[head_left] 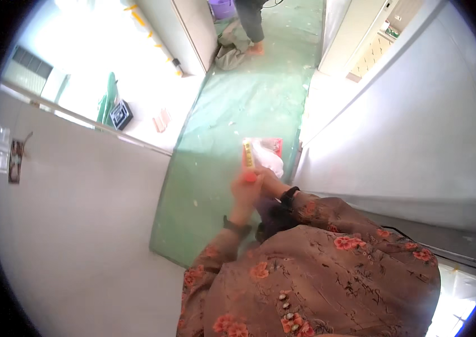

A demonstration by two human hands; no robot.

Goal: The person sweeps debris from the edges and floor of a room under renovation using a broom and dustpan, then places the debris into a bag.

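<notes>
My left hand (242, 192), blurred by motion, is closed round a handle with a rounded red end (250, 177) that shows at the top of the fist. My right hand (270, 182) presses close against it, fingers curled in; what they grip is mostly hidden. Just beyond both hands is a flat red-edged board (280, 147) with a yellow label strip along its left side. A lump of white paste (266, 158) lies on the board. Dark bands circle both wrists.
Green sheeting (232, 121) covers the floor of a narrow passage between a white wall (81, 208) and a pale panel (401, 135). A dark boxy device (120, 115) sits on the left ledge. Ahead, a person's leg (251, 25) stands by crumpled cloth (232, 49) and a purple bucket (223, 8).
</notes>
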